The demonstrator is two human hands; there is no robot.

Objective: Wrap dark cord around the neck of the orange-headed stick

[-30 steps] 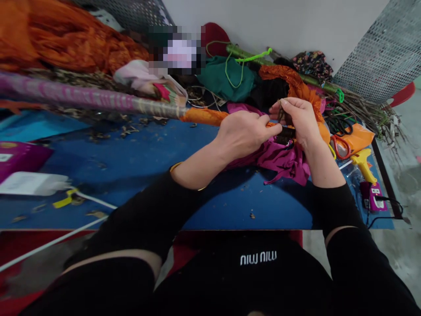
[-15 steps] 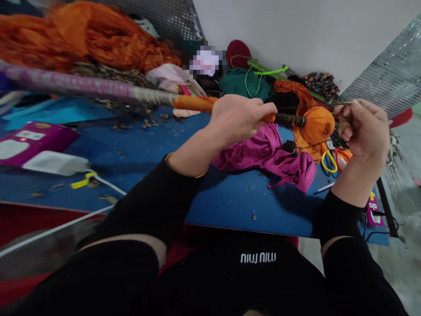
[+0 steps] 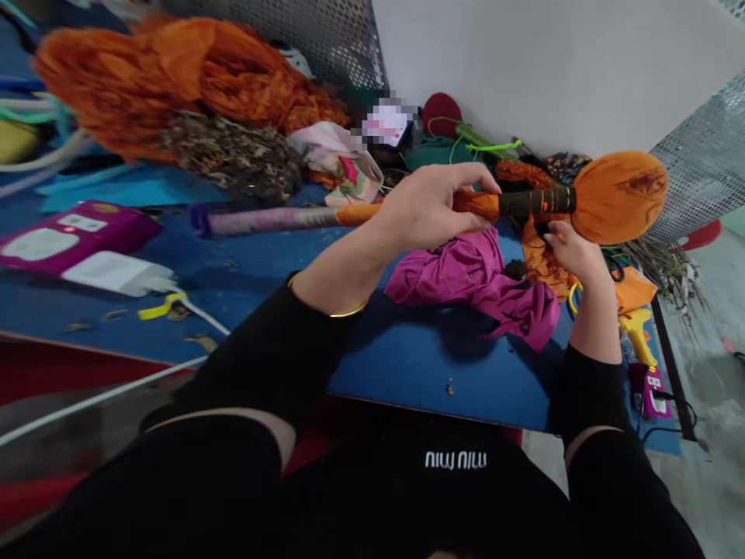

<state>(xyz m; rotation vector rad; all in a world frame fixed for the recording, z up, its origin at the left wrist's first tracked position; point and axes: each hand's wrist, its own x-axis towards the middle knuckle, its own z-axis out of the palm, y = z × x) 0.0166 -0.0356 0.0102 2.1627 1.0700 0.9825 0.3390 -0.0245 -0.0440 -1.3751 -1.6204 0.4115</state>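
Above the blue counter (image 3: 401,373), the left hand (image 3: 426,203) grips the cloth-wrapped stick (image 3: 291,218) — likely steadying its dark binding (image 3: 538,203) — the right hand (image 3: 579,255) beneath, its grip impossible to tell.

At five o'clock, white lettering (image 3: 455,460) on the wearer's black top (image 3: 407,505) reads "MIU MIU", upside down in this view. At nine o'clock, any print on the purple power strip (image 3: 110,227) is too blurred to read; the screen (image 3: 387,123) at twelve is partly pixelated, unreadable.
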